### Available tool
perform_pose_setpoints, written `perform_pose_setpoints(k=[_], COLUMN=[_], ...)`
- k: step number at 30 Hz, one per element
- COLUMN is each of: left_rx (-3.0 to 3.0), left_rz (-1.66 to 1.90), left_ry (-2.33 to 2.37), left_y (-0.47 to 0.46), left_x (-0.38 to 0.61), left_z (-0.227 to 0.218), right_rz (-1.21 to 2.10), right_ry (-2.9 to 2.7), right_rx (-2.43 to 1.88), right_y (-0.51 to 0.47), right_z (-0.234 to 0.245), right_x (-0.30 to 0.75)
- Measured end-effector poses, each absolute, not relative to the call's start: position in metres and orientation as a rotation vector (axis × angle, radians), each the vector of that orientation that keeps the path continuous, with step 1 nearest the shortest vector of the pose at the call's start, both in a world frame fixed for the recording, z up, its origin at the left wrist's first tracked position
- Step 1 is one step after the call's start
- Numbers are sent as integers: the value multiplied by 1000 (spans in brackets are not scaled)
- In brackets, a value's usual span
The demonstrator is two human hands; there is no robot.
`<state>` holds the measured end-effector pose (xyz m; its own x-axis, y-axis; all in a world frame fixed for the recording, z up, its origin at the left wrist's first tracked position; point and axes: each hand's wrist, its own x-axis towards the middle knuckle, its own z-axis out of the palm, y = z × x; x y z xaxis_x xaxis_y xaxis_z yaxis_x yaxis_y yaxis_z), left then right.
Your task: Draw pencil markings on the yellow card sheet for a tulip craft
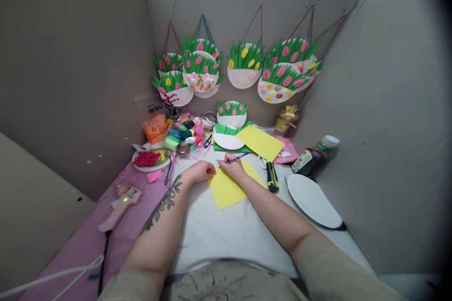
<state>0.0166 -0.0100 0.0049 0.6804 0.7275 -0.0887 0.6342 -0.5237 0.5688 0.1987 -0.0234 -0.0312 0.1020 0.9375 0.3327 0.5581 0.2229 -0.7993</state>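
Between tall grey panels (219, 14) lies a surface (226, 240) covered in white cloth, with purple cloth along its left side. Against the back panel hang decorated half-round plates (200, 76) on cords, with green grass shapes and mostly pink ovals, some of them yellow. On the white cloth, a yellow sheet (228, 192) lies under the hands; beyond it a second yellow sheet (263, 142) rests partly over a pink packet (290, 151). A plain white half-plate (312, 200) lies to the right, and a dark bottle (313, 157) with a white cap leans beyond it. At the far left lies a pink glue gun (120, 209), its green light lit. The left hand (202, 170) is loosely curled, fingertips at the sheet's upper left corner; whether it pinches anything cannot be told. The right hand (230, 165) grips a slim, dark patterned pen or pencil (238, 157), its tip near that same corner. Just right of the sheet lies a black-and-yellow cutter (271, 177).
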Motion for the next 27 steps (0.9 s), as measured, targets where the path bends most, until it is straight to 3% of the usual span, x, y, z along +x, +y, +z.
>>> perform_pose_setpoints(k=[20,27], left_rx=[2362,2408], left_rz=[188,256], left_ry=[1061,1345], left_y=[-10,-8], left_x=[17,16], left_z=[5,10], right_rz=[528,665], right_ry=[-1353,-1208], right_rx=[-1440,-1393], right_y=[-20,-19], right_z=[-33,-30], right_x=[206,235])
